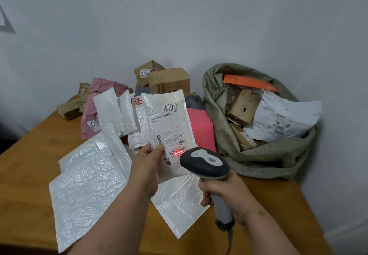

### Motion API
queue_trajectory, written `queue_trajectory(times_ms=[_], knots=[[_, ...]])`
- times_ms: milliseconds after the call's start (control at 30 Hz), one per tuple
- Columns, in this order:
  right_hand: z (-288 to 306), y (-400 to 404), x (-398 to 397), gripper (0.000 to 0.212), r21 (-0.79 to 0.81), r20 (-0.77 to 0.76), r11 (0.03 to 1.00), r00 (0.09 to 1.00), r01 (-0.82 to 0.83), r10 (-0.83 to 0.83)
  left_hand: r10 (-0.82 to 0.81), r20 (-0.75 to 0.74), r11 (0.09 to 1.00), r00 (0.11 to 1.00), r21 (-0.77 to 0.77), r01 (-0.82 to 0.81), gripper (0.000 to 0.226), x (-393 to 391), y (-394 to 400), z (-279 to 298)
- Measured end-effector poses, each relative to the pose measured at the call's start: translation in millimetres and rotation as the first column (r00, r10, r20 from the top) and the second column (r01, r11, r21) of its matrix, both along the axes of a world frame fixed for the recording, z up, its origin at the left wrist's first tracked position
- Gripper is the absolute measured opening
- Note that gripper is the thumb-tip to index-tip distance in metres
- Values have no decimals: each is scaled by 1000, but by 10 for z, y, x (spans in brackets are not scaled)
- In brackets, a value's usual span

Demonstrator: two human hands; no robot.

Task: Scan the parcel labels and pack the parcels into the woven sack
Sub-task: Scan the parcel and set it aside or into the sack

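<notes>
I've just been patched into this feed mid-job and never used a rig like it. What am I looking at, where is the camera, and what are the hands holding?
No machine: a person's bare hands, filmed from a head-worn camera looking down at a wooden table. The left hand holds up a white bubble mailer with a printed label. The right hand grips a grey handheld barcode scanner, its red beam on the barcode. More white mailers, pink bags and brown cardboard boxes wait behind. On the right, the open grey-green woven sack already holds parcels.

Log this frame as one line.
step: scanning | left hand: holds white bubble mailer | right hand: grips grey handheld scanner, red beam on barcode | green woven sack: open, partly filled
</notes>
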State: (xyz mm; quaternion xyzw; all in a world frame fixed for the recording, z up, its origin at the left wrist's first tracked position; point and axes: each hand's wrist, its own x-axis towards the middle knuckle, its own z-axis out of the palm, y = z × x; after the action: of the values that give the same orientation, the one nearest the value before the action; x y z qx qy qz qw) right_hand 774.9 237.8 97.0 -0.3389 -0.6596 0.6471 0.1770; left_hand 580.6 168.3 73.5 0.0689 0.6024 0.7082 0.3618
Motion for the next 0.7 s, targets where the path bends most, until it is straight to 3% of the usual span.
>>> queue_trajectory(times_ms=[700], knots=[[-117,174,-40,20,-41,4,994,995,99,-99,-99,-3,995,995,-13,99,13,-57,307,-69]])
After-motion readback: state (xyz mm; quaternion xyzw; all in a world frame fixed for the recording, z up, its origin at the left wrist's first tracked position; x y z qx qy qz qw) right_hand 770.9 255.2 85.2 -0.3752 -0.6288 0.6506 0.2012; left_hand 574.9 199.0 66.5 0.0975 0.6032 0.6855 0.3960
